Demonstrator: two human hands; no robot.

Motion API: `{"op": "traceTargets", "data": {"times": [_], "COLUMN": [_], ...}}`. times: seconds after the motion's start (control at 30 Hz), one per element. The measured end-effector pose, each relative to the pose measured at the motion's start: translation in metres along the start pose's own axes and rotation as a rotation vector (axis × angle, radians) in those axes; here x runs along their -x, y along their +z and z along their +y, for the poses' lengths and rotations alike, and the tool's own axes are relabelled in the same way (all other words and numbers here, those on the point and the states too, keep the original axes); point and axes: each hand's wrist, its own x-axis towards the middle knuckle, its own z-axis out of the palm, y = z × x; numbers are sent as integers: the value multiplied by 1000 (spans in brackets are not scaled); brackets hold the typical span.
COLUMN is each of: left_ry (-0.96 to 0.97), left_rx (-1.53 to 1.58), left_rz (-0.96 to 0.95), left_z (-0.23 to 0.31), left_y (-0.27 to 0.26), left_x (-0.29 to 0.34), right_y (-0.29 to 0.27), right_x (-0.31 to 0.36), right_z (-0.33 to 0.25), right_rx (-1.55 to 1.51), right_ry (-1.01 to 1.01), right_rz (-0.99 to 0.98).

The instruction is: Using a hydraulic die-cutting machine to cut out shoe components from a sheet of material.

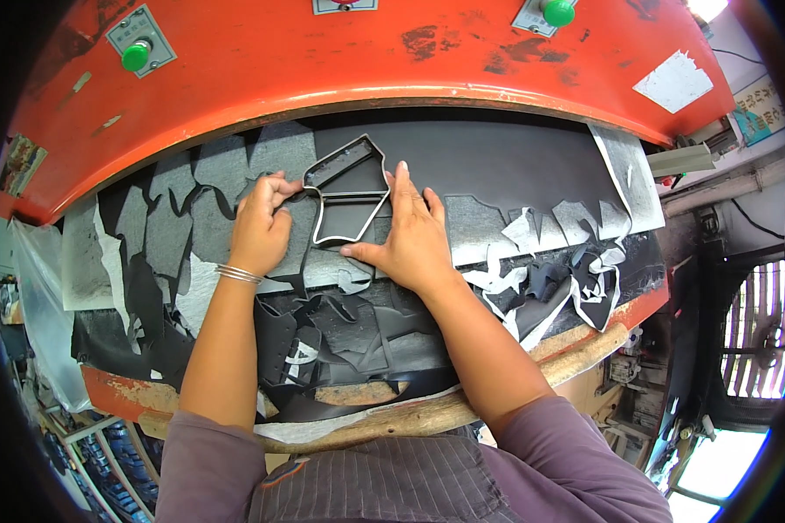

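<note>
A metal cutting die [351, 197], an open angular frame with a crossbar, rests on a sheet of black material [506, 157]. My left hand [266, 225] has its fingers curled, with the fingertips at the die's left corner. Along the die's right side lies my right hand [417, 235], its thumb at the lower corner and its forefinger reaching up the edge. Both hands steady the die between them. Grey cut-out areas [214, 161] of the sheet lie left of the die, and ragged offcuts [576, 283] lie to the right and nearer to me.
An orange machine beam [392, 78] spans the far side, with green push buttons [136, 57] on its face. A wooden roller [410, 420] runs along the near edge. Clear plastic sheeting [51, 305] hangs at the left.
</note>
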Motion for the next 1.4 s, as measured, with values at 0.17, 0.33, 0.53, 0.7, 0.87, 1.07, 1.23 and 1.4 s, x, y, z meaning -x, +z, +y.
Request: {"op": "traceTargets", "data": {"times": [0.17,0.33,0.53,0.7,0.87,1.07,1.23,1.4], "left_ry": [5,8,1,-121,250,277,183,-71], "left_rx": [-40,-79,14,426,80,-478,-251,-132], "left_rz": [-3,28,40,300,832,677,420,-197], "left_z": [2,-1,11,43,118,125,160,149], "left_y": [-5,-8,-22,-69,-143,-188,-204,-117], "left_x": [1,9,21,37,2,-34,-4,136], "right_y": [-2,-5,-22,-107,-199,-210,-206,-106], "right_x": [1,4,14,0,-72,-115,-74,79], "right_z": [-6,-15,-23,-23,-12,0,-25,-83], "right_rx": [-17,34,-4,-352,-194,160,-8,-124], "right_ry": [27,48,12,-103,-75,-52,-137,-347], "right_rz": [-24,-32,-63,710,1228,1347,1234,4]}}
